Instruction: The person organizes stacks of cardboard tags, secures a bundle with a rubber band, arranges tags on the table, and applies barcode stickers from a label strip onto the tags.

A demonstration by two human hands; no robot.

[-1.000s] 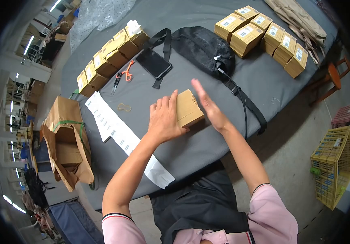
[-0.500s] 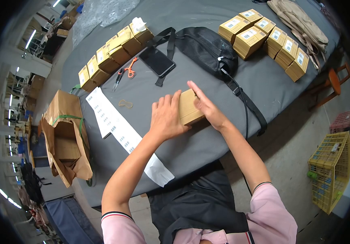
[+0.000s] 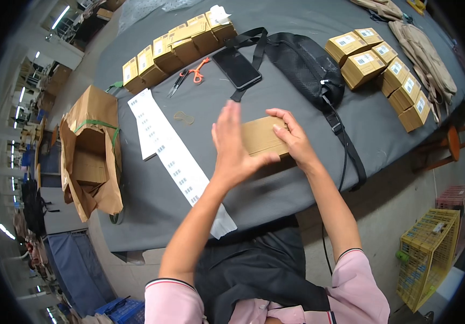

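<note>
We record: cardboard stack, plain tan; table, dark grey; label strip, white with dark printed blocks; waist bag, black; paper bag, brown, banded green; sleeves, pink, edged with stripes.

Passage over bench between label strip and left hand, phone blocking farther in, black bag barring farther right
</note>
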